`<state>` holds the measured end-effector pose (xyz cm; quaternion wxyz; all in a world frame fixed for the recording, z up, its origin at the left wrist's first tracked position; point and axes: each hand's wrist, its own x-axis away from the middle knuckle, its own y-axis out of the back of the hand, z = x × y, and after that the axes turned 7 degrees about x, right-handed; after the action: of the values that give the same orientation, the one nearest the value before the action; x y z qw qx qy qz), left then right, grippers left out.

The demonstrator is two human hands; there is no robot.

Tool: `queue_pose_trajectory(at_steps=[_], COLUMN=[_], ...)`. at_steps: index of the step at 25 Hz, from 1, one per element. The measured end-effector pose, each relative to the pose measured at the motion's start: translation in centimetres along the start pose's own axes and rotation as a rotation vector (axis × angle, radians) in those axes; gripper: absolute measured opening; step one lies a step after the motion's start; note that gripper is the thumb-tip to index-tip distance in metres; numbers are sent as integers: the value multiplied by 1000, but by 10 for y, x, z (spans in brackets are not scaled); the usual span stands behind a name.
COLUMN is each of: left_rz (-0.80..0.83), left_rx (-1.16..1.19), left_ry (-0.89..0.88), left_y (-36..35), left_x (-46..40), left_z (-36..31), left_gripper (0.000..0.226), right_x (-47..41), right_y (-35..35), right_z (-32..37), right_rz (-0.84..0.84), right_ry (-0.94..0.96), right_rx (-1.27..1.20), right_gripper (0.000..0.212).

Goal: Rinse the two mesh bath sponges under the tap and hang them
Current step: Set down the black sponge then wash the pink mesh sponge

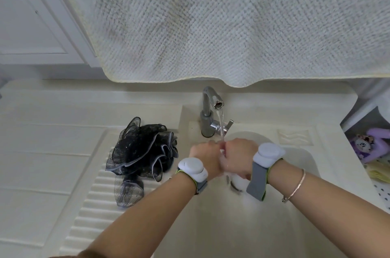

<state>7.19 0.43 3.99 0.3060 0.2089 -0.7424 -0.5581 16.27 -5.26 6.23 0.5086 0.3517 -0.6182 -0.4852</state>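
Observation:
A black mesh bath sponge (141,152) lies bunched on the ribbed drainboard (92,207), left of the basin. The grey tap (207,109) is running, and its stream (221,126) falls onto my hands. My left hand (205,156) and my right hand (238,154) are pressed together under the water over the basin (299,162). They are closed around a white mesh sponge (239,181). Only a sliver of the sponge shows between the hands, plus a white lump below my right wrist. Both wrists carry white strapped devices.
A large pale towel (211,25) hangs low over the back of the sink, just above the tap. A white cupboard door (31,25) is at the upper left. A purple toy (371,143) and yellow items sit in a gap to the right of the sink.

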Motion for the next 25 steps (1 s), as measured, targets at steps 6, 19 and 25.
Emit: queue_pose_trajectory(at_steps=[6,19,25], left_rz=[-44,650,281], left_rx=[25,1541,1203], left_ry=[-75,-12,52], left_y=[-9,7,7], left_x=[-8,17,12], left_z=[5,48,27], left_gripper=[41,59,52], right_x=[-7,14,15], right_y=[-6,-1,3], right_z=[-14,-14,-15], right_rz=[149,-255,-123], right_ry=[10,159,66], right_rx=[-200,-172,-135], right_gripper=[23,53,72])
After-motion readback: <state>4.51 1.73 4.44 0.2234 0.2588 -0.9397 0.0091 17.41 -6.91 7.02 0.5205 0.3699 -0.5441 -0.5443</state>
